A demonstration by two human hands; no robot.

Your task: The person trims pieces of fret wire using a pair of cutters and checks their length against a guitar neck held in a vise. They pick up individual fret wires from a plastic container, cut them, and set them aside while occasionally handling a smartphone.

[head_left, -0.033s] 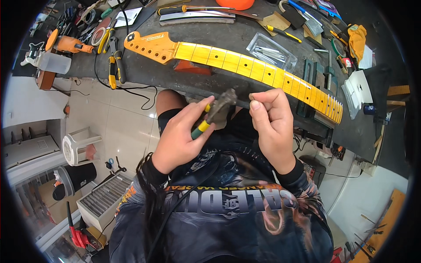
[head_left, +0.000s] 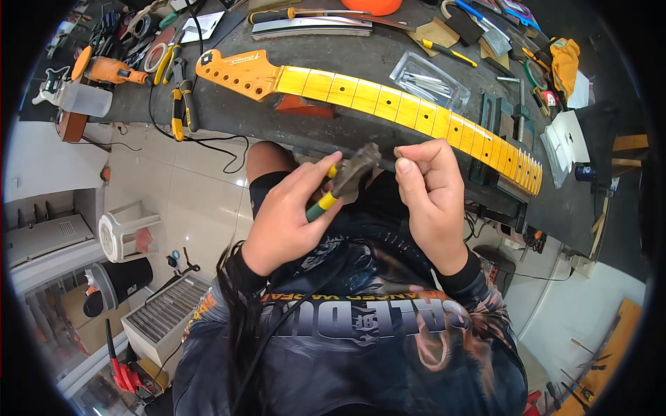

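Note:
My left hand (head_left: 283,220) is wrapped round the green-and-yellow handles of a pair of pliers (head_left: 355,175), whose dark metal jaws point up and to the right. Just right of the jaws, apart from them, my right hand (head_left: 431,208) is closed, thumb and forefinger pinched together. Whatever small thing sits in that pinch is too small to name. Beyond both hands, a guitar neck (head_left: 374,101) with a yellow fretboard and an orange-brown headstock lies across the bench. Metal frets show at its right end, and an orange block (head_left: 305,107) is under its headstock end.
A clear plastic tray (head_left: 430,82) of thin metal strips lies behind the neck on the dark workbench (head_left: 229,114). Yellow-black pliers (head_left: 184,104) and an orange power tool (head_left: 114,70) are at the left. A black cable hangs over the bench edge. Vise-like metal parts (head_left: 517,114) sit at the right.
The pliers in my left hand have shifted slightly to the right, bringing their jaws nearer my right hand. My right hand has hardly moved.

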